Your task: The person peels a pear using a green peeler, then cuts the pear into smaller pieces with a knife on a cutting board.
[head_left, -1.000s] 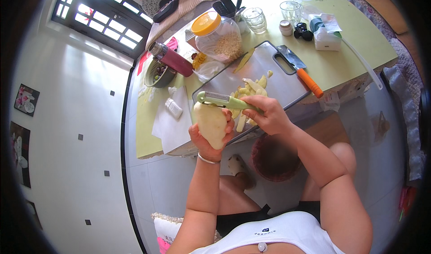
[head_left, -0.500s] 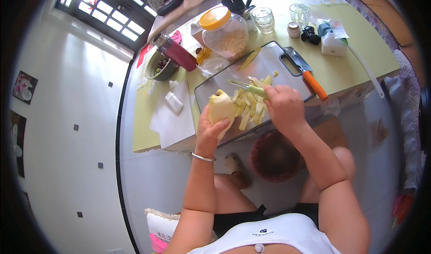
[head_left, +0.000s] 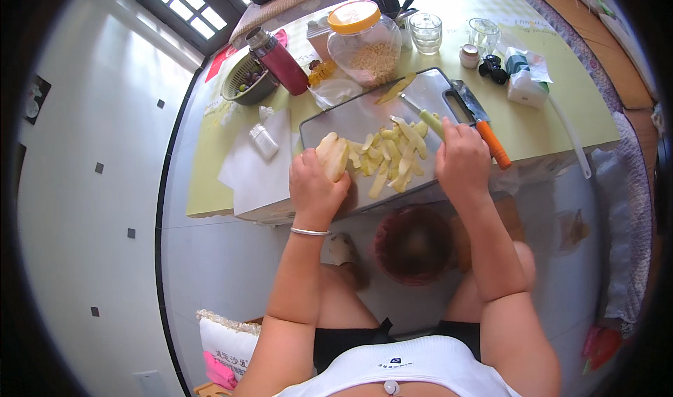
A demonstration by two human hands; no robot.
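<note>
A pale, peeled, pear-like fruit (head_left: 331, 157) rests in my left hand (head_left: 315, 190), the fingers wrapped round it near the front left of the cutting board. My right hand (head_left: 463, 160) grips the green handle of a peeler (head_left: 432, 123), its metal end pointing up and left over the board. Between my hands, a loose heap of yellow-green peel strips (head_left: 392, 151) covers part of the cutting board (head_left: 371, 115). One longer strip lies by the board's far edge. To the right of the board's handle slot is a knife (head_left: 492, 143) with an orange handle.
Behind the board stand a yellow-lidded jar (head_left: 371, 53), a red flask (head_left: 280, 64) and a basket of fruit (head_left: 247, 81). Glass cups (head_left: 425, 36) and a tissue pack (head_left: 527, 88) are farther right. A reddish bin (head_left: 413, 246) sits on the floor below the table edge.
My left hand has turned and tipped the fruit, now with its back uppermost. My right hand and the peeler have moved right, away from the fruit. The view has shifted slightly.
</note>
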